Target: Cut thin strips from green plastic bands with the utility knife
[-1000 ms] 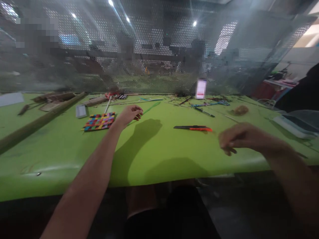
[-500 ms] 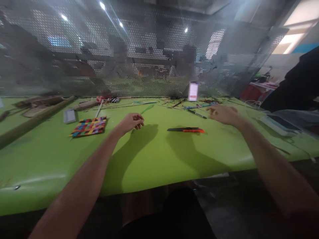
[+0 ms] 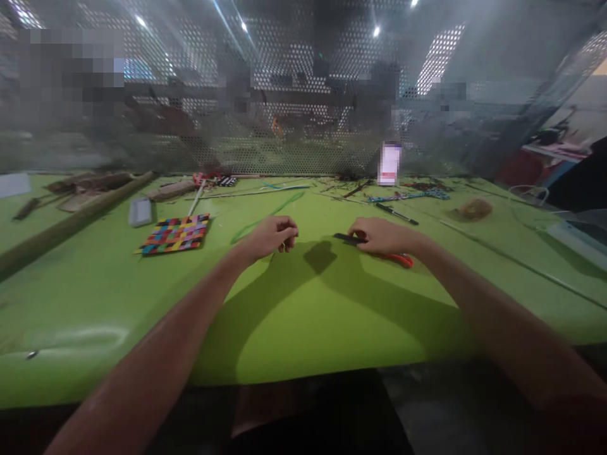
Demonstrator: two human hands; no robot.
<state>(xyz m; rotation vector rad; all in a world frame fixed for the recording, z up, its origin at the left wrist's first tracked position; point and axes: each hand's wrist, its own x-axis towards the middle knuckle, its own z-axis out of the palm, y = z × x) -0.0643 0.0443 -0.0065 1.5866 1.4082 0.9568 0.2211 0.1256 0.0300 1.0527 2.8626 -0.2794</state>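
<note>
- The right hand (image 3: pixel 382 235) was pinching the orange-and-black cutter (image 3: pixel 399 258) between thumb and fingers, its orange end showing below the hand.
- The cutter was at the middle of the green bench (image 3: pixel 322 341), near a dark pen (image 3: pixel 396 213).
- The left hand (image 3: pixel 272 237) hovered, fingers curled; whether they met the thumb I could not tell.
- A green strip (image 3: pixel 279 205) lay just behind it.

Lit phone (image 3: pixel 389 165) upright before perforated screen (image 3: pixel 284 158); pole (image 3: pixel 71 225) far left.

Hands (image 3: pixel 275 236) (image 3: pixel 383 235): two
Woven mat (image 3: pixel 175 234): one, nine o'clock
Pen (image 3: pixel 397 213): one, three o'clock
Phone (image 3: pixel 389 164): one, two o'clock
</note>
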